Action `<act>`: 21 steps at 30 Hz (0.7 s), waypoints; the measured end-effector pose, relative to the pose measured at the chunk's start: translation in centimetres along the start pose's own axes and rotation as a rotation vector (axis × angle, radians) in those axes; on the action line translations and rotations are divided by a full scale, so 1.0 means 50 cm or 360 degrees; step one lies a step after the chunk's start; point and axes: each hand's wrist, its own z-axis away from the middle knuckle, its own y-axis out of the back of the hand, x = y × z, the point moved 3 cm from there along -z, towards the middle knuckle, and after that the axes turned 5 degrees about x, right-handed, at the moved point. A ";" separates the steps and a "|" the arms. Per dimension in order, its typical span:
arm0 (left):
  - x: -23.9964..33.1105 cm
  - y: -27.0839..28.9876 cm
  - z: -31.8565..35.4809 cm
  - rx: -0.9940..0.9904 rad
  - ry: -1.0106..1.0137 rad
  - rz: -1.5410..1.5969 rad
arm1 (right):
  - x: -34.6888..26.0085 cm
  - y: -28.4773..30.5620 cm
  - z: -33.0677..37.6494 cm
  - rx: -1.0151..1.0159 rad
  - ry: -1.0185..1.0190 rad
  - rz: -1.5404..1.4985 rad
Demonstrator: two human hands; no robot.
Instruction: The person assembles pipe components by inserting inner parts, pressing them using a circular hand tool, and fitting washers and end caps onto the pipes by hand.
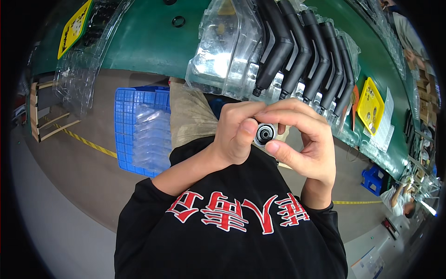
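Note:
In front of my chest, both hands close around a small round part [265, 135] with a silvery rim and dark concentric rings, its open end facing up. My left hand [235, 135] grips it from the left, thumb along its side. On the other side, my right hand [309, 139] has its thumb and curled fingers against the rim. My fingers hide the rest of the part, so its full length cannot be told. Just beyond my hands, several black angled tool bodies [277, 58] lie side by side in a clear plastic tray [223, 60] on the green table.
A yellow tray [370, 106] of small parts sits on the table [139, 46] at right, beside paper sheets [384, 123]. Another yellow tray [74, 30] lies far left. A black ring [178, 21] rests near the back. A blue crate [124, 125] holds clear trays. One person [397, 197] is at right.

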 end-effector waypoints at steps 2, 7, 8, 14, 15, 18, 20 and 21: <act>-0.004 -0.001 0.000 0.0000 -0.0014 0.0053 | -0.001 0.002 -0.002 0.0001 0.0042 -0.0001; -0.007 0.001 -0.002 -0.0009 -0.0020 0.0102 | -0.003 0.005 -0.006 -0.0005 0.0076 0.0012; -0.007 0.001 -0.003 -0.0015 -0.0017 0.0101 | -0.004 0.005 -0.006 -0.0007 0.0074 0.0019; -0.001 -0.004 -0.011 0.0051 -0.0041 0.0079 | -0.006 0.003 -0.008 0.0038 0.0082 0.0103; 0.000 -0.003 -0.014 0.0055 -0.0044 0.0082 | -0.008 0.001 -0.010 0.0034 0.0083 0.0107; -0.005 0.008 -0.034 0.0014 0.0125 0.0124 | -0.024 0.002 -0.022 0.0130 0.0218 0.0245; -0.002 0.009 -0.042 0.0029 0.0155 0.0149 | -0.032 0.004 -0.031 0.0127 0.0279 0.0306; 0.001 0.007 -0.045 0.0029 0.0133 0.0123 | -0.036 0.005 -0.034 0.0144 0.0269 0.0278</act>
